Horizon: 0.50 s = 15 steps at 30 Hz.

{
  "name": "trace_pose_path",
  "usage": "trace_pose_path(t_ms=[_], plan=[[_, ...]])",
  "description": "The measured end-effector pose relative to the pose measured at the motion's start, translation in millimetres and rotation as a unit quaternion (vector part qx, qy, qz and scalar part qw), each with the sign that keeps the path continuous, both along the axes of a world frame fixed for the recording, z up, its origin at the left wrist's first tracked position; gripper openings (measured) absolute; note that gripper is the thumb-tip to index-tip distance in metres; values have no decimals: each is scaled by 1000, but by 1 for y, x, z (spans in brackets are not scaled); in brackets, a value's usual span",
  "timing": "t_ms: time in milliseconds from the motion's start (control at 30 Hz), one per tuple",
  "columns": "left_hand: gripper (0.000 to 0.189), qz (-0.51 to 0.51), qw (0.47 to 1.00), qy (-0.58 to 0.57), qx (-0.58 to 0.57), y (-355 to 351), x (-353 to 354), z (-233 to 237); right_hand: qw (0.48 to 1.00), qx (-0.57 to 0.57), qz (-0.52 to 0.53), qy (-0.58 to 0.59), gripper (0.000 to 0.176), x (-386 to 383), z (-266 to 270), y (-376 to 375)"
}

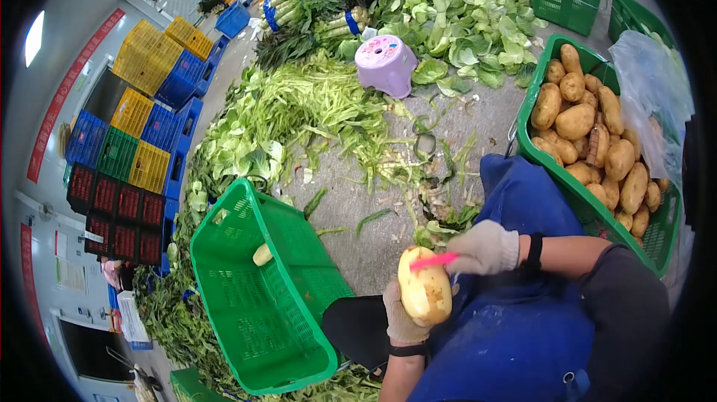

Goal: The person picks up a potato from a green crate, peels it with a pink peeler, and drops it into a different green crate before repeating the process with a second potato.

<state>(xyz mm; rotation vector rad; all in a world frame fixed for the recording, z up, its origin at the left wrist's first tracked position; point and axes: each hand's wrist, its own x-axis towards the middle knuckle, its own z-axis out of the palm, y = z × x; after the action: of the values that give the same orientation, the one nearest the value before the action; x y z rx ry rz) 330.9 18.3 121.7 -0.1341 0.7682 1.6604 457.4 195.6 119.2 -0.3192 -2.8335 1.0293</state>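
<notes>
My left hand (404,317), in a pale knit glove, grips a large potato (427,294) from below. Much of the potato is peeled to yellow flesh, with brown skin left in patches on its lower part. My right hand (482,247), gloved too, is closed around a pink peeler (435,261); its front end lies against the upper part of the potato. To the left stands a green crate (299,252) with a single pale peeled piece (263,255) inside. Unpeeled potatoes (576,121) fill another green crate (529,133) on my right.
Heaps of cabbage leaves (463,13) and stripped green peelings (314,107) cover much of the floor ahead. A purple stool (386,66) stands among them. Stacked crates (142,133) line the left wall. A clear plastic bag (653,96) hangs over the potato crate.
</notes>
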Motion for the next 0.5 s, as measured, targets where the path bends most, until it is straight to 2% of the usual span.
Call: trace_pose_path(t_ms=[33, 67, 100, 167, 200, 233, 267, 300, 333, 367, 433, 500], plan=[[62, 13, 999, 37, -30, 1, 0, -1, 997, -7, 78, 19, 36, 1, 3, -4], [61, 14, 1000, 27, -7, 0, 0, -2, 998, 7, 51, -35, 36, 0, 2, -8], [61, 11, 1000, 28, -6, -1, -1, -5, 998, 7, 47, -35, 36, -2, 1, -4], [61, -5, 1000, 4, 6, -2, 0, -9, 993, 6, -103, -57, 37, -5, -2, 8], [61, -6, 1000, 5, 6, 0, -1, -9, 996, -26, -83, -12, 37, 0, -1, 5], [64, 13, 998, 54, -27, 3, 1, -9, 998, -51, -16, 45, 36, 1, 0, -1], [66, 32, 992, 102, -65, 1, 4, -8, 999, -6, 41, -27, 36, 0, 9, -6], [66, 32, 992, 102, -66, -1, 4, -8, 990, 43, 95, -96, 35, -4, 17, -9], [67, 26, 997, 57, -34, -2, 3, -8, 999, -11, -3, -41, 35, -1, -1, -9], [69, 20, 1000, 11, -2, -2, 2, -9, 991, -8, -96, -94, 36, -4, 1, 1], [71, 15, 999, 38, -11, -2, 2, -6, 992, -16, -116, -39, 37, 0, -6, 10], [71, 21, 998, 58, 12, -2, 5, -5, 997, -34, -2, 76, 37, 2, -2, -4]])
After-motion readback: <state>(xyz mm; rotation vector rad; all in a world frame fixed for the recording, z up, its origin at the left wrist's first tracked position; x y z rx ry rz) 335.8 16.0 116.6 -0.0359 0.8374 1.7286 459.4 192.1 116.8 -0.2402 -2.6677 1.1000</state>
